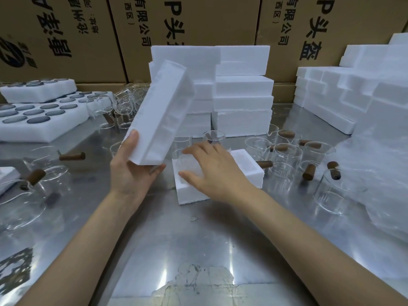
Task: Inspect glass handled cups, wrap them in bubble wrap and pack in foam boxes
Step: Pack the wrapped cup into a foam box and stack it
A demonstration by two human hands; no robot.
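Hands (132, 171) on foam lid (161, 111), box (189, 195)

A shiny metal tabletop (167, 235) carries glass cups (287, 155) with wooden handles, stacked foam boxes (242, 100) at upper centre, and foam trays (44, 115) at upper left.

No sleeves are being worn: both forearms are being shown bare from elbow to wrist. Nothing is being worn on the left hand (132, 173) or the right hand (212, 171); fingernails are being kept short.
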